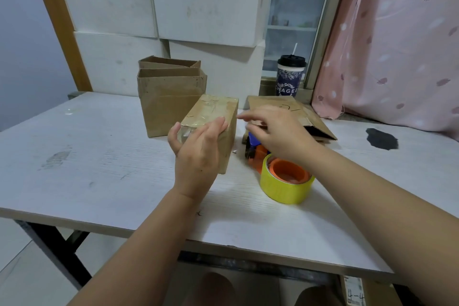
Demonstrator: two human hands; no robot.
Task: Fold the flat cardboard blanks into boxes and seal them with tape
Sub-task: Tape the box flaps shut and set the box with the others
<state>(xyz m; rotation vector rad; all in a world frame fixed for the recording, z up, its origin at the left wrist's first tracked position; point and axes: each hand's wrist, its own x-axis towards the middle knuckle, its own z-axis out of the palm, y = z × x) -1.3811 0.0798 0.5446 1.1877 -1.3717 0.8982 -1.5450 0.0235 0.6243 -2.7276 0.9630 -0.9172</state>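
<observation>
Head cam: left hand (198,149) grips the taped box (213,109) mid-counter (87,169), right hand (278,129) hovers open over the tape (280,191) at 3 o'clock, so sealing looks done and next I'd grab the blank (313,118) at 1 o'clock.

On the white table (99,169) the left hand (196,154) grips the near end of a taped box (213,117), thumb on its left side, fingers over the top. The right hand (275,129) hovers with fingers spread – slightly blurred – above a flattened blank (298,112) and an orange tape dispenser (258,151) carrying a yellow roll (280,189). Two open-topped boxes (169,104) stand behind; a lidded cup (289,77) stands by the window.
</observation>
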